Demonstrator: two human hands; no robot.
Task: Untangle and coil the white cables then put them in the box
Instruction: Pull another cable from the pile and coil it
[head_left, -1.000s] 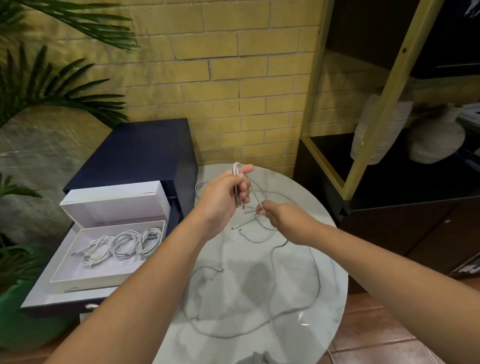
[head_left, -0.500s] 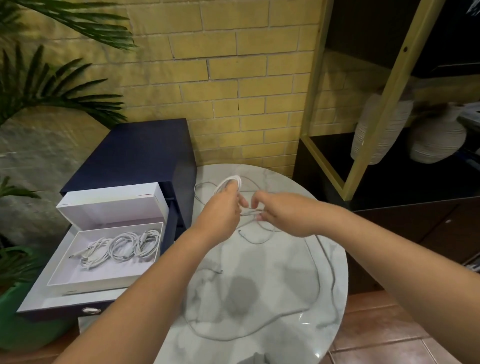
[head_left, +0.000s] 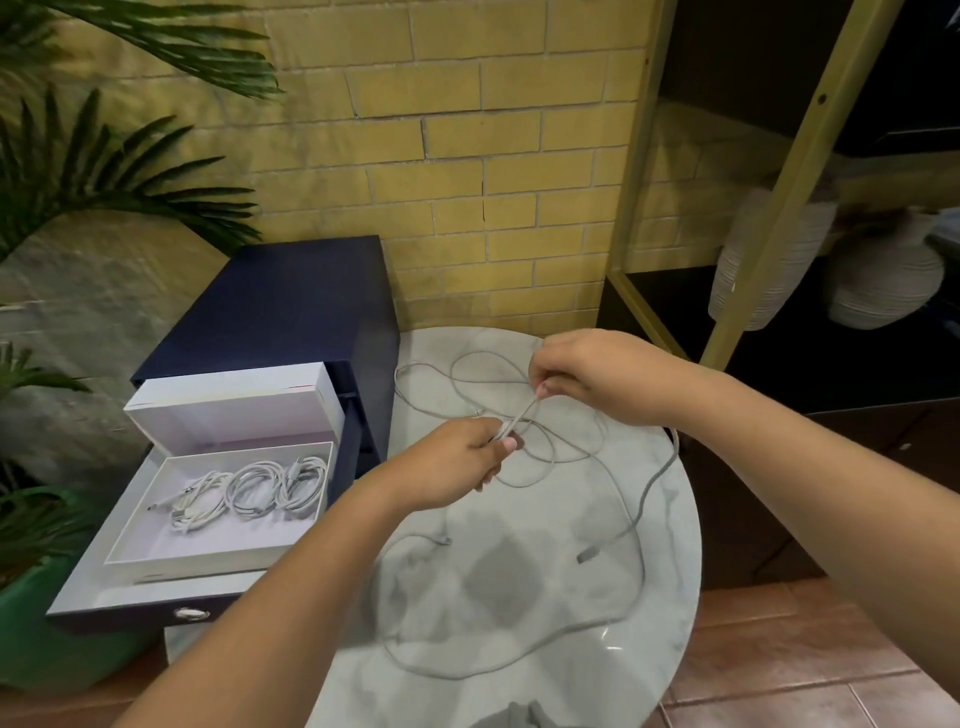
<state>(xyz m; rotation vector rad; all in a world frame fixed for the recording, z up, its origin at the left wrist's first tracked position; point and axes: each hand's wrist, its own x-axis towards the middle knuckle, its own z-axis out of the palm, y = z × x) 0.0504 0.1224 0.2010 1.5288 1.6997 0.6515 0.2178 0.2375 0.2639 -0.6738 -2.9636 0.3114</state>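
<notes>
Both forearms reach forward over the round white marble surface (head_left: 519, 597). The left hand (head_left: 457, 460), fingers curled, grips the tangled thin white cable (head_left: 521, 415). The right hand (head_left: 597, 379), farther off, pinches it, and the stretch between them is taut. Its loose loops lie on the surface, right of the open white cardboard box (head_left: 208, 543) holding coiled white cables (head_left: 260, 488).

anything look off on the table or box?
Only the loose white cables, sprawled in crossing loops over the round marble table, one stretch close to its right edge. Coiled white cables lie neatly in the open white cardboard box.
</notes>
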